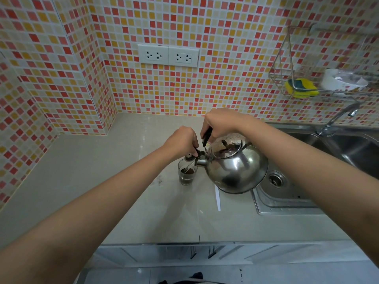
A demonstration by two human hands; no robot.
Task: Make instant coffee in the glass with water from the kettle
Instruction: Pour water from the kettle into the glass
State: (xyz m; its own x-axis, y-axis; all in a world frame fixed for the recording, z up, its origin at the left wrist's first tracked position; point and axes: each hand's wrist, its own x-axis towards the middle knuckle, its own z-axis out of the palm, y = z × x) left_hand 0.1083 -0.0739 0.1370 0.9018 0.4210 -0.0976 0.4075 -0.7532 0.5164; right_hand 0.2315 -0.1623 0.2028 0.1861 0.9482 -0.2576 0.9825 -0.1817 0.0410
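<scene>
A shiny steel kettle (235,167) hangs tilted to the left above the counter, its spout over a small clear glass (187,174). My right hand (220,123) is closed around the kettle's black handle. My left hand (181,141) pinches the black spout cap and holds it lifted. A thin stream of water runs from the spout into the glass, which holds dark brown coffee at the bottom. The glass stands upright on the beige counter (102,181).
A steel sink (287,193) with a drain lies right of the kettle, and a tap (340,117) stands behind it. A wire rack (307,87) on the tiled wall holds a yellow sponge and a white bowl. Two wall sockets (168,55) sit above the counter.
</scene>
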